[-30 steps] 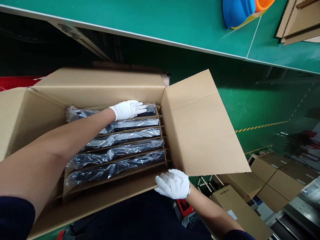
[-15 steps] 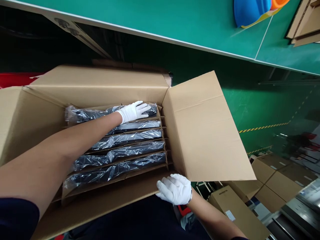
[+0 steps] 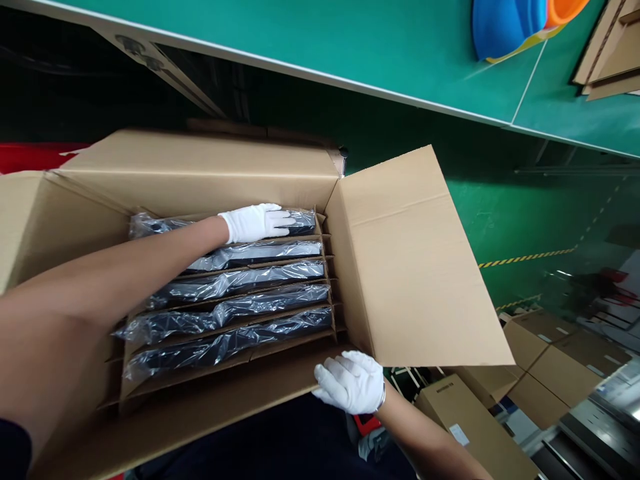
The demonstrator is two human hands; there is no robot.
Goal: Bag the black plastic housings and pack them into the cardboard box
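Observation:
A large cardboard box (image 3: 220, 185) stands with its flaps folded out. Inside, several dark flat items in clear plastic bags (image 3: 270, 270) are slotted on edge between cardboard dividers (image 3: 327, 267). My left hand (image 3: 257, 223), in a white glove, lies flat on top of the farthest bagged item (image 3: 305, 222), its fingers stretched toward the right end. At the near right corner, my gloved right hand (image 3: 350, 381) has its fingers curled over the rim of the box. What the items are inside the plastic cannot be made out.
A green-topped workbench (image 3: 350, 47) runs across the back, holding a blue bin (image 3: 507, 27) and cardboard pieces (image 3: 610, 53). The box's right flap (image 3: 430, 267) sticks out sideways. More cartons (image 3: 475, 427) stand on the lower right, near yellow-and-black floor tape (image 3: 525, 259).
My left hand has slid a little to the left along the farthest bagged item, and its forearm has shifted left. My right hand stays on the box rim.

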